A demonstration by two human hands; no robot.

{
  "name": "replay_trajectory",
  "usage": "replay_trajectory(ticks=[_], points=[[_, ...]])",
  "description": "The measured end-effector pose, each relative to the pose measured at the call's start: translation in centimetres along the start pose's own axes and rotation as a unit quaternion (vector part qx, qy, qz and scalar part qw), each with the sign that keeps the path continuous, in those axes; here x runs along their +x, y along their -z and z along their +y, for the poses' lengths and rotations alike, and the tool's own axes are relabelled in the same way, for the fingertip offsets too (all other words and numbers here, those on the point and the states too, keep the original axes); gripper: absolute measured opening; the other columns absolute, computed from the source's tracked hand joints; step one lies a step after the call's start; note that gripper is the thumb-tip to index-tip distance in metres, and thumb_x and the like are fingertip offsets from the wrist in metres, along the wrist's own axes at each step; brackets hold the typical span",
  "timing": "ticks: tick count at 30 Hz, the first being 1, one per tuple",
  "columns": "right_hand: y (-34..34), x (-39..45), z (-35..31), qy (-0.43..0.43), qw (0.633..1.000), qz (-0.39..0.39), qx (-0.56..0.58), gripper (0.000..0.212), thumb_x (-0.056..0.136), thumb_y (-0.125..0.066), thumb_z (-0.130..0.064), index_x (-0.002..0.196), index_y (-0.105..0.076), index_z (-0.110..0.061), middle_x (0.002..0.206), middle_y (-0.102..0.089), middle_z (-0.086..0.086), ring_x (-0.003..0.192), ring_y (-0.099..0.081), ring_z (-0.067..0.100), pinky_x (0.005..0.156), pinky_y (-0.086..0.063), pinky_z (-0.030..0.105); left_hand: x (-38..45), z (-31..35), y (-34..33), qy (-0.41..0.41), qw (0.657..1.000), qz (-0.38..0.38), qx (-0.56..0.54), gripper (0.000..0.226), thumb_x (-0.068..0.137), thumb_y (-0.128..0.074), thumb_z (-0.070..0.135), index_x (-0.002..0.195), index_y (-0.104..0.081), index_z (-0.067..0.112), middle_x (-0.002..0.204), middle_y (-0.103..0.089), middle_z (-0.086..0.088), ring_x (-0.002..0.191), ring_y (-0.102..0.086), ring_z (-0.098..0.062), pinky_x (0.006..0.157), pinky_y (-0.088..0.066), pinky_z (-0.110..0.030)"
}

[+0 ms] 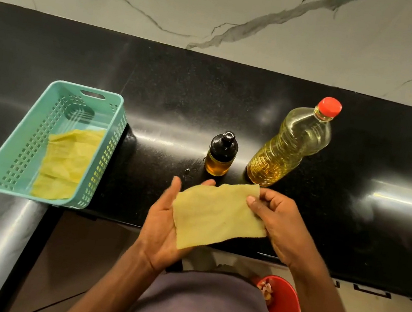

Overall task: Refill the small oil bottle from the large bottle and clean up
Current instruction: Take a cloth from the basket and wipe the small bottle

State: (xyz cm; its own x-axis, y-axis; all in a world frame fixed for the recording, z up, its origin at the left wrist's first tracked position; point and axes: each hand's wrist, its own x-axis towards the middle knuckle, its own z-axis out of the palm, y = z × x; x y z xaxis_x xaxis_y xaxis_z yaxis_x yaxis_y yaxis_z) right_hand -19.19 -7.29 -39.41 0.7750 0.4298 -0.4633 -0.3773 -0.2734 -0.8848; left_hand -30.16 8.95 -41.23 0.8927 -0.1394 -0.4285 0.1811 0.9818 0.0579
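Amber oil, small bottle: the small oil bottle (pixel 221 154) stood upright mid-counter, dark cap on, holding oil in its lower half.
Large bottle: the large bottle (pixel 291 145) stood just right of it, red cap (pixel 329 106) on, mostly full of pale yellow oil.
Spill: a few droplets (pixel 187 170) lay on the black counter (pixel 183 92) just left of the small bottle.
Cloth: a yellow cloth (pixel 216 216) was held over the near counter edge, in front of both bottles.
Left hand: the left hand (pixel 162 230) lay palm up, fingers straight, under the cloth.
Right hand: the right hand (pixel 274 221) pinched the cloth's right edge.
Basket: a teal basket (pixel 30 142) at the left held another yellow cloth (pixel 67 162).
Floor: a red bucket (pixel 280 304) stood near right, something inside it I could not make out.
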Motion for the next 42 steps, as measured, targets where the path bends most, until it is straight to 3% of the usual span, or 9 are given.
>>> replay_trajectory(ticks=[7,16,21,26,30,32,35,38,42], points=[[-1.2,0.3,-3.5,0.183,0.916,0.093,-0.346,0.028,0.094,-0.050,-0.007,0.118,-0.064,-0.013,0.110,-0.066,0.003,0.096,-0.059,0.014,0.081,-0.046,0.023,1.0,-0.8,-1.2,-0.125,0.960,0.116,0.220,0.050,0.085,-0.054,0.004,0.132,-0.054,0.022,0.113,-0.070,-0.008,0.099,-0.067,-0.031,0.070,-0.059,-0.044],[-8.0,-2.1,-2.3,0.381,0.753,0.120,-0.524,0.033,0.075,-0.069,-0.010,0.108,-0.066,-0.015,0.086,-0.072,-0.001,0.071,-0.063,0.018,0.053,-0.048,0.024,2.0,-1.2,-1.9,-0.133,0.969,0.116,0.174,0.039,0.099,-0.037,0.033,0.108,-0.066,0.009,0.103,-0.070,-0.014,0.093,-0.068,-0.021,0.089,-0.049,-0.035],[-9.0,-2.6,-1.2,0.369,0.772,0.096,-0.509,0.043,0.084,-0.041,-0.030,0.117,-0.062,-0.013,0.083,-0.070,0.001,0.076,-0.062,0.019,0.064,-0.053,0.027,2.1,-0.4,-2.0,-0.133,0.978,0.098,0.129,0.084,0.077,-0.041,0.070,0.129,-0.057,0.005,0.132,-0.058,-0.015,0.126,-0.052,-0.024,0.111,-0.034,-0.039],[-7.8,-3.2,-0.4,0.333,0.868,0.043,-0.366,0.041,0.091,-0.047,-0.039,0.126,-0.058,-0.020,0.096,-0.062,-0.015,0.092,-0.057,0.016,0.077,-0.053,0.032,2.2,0.2,-2.2,-0.177,0.975,0.075,0.115,0.037,0.088,-0.048,0.036,0.096,-0.078,0.015,0.118,-0.068,-0.009,0.116,-0.060,-0.021,0.101,-0.046,-0.038],[-6.6,-2.3,0.2,0.203,0.945,0.162,-0.197,0.045,0.087,-0.063,-0.037,0.129,-0.050,-0.026,0.104,-0.052,-0.019,0.094,-0.053,0.006,0.077,-0.047,0.019,2.3,0.4,-2.1,-0.224,0.966,0.054,0.118,0.032,0.098,-0.040,0.015,0.121,-0.063,0.014,0.124,-0.065,-0.009,0.122,-0.057,-0.023,0.099,-0.045,-0.040],[-6.3,-1.7,0.0,0.049,0.994,0.082,-0.051,0.054,0.082,-0.067,-0.037,0.130,-0.048,-0.021,0.108,-0.059,-0.007,0.094,-0.057,0.006,0.078,-0.050,0.022,2.3,0.4,-2.3,-0.240,0.961,0.047,0.130,0.039,0.096,-0.042,0.015,0.133,-0.049,0.014,0.129,-0.061,-0.009,0.124,-0.054,-0.022,0.100,-0.046,-0.040],[-6.4,-1.4,0.2,-0.064,0.990,-0.048,0.116,0.030,0.082,-0.065,-0.033,0.105,-0.065,-0.013,0.088,-0.068,0.001,0.074,-0.059,0.008,0.064,-0.051,0.024,2.3,0.0,-2.6,-0.255,0.950,0.047,0.172,0.044,0.091,-0.044,0.017,0.135,-0.047,0.016,0.131,-0.060,-0.008,0.124,-0.054,-0.020,0.097,-0.049,-0.036],[-6.5,-1.2,0.6,-0.067,0.979,-0.022,0.193,0.008,0.088,-0.063,-0.018,0.081,-0.065,-0.013,0.076,-0.064,0.003,0.066,-0.055,0.010,0.058,-0.048,0.022,2.2,-0.2,-2.6,-0.266,0.937,0.049,0.221,0.042,0.093,-0.050,0.017,0.135,-0.047,0.014,0.130,-0.061,-0.008,0.120,-0.057,-0.019,0.085,-0.054,-0.031],[-5.9,-0.8,0.5,-0.053,0.953,0.027,0.296,0.007,0.090,-0.057,-0.010,0.090,-0.064,-0.011,0.084,-0.071,0.006,0.079,-0.067,0.016,0.070,-0.054,0.031,2.1,0.0,-2.1,-0.277,0.931,0.057,0.232,0.043,0.090,-0.052,0.011,0.133,-0.050,0.005,0.121,-0.064,-0.013,0.109,-0.061,-0.026,0.094,-0.050,-0.042]])
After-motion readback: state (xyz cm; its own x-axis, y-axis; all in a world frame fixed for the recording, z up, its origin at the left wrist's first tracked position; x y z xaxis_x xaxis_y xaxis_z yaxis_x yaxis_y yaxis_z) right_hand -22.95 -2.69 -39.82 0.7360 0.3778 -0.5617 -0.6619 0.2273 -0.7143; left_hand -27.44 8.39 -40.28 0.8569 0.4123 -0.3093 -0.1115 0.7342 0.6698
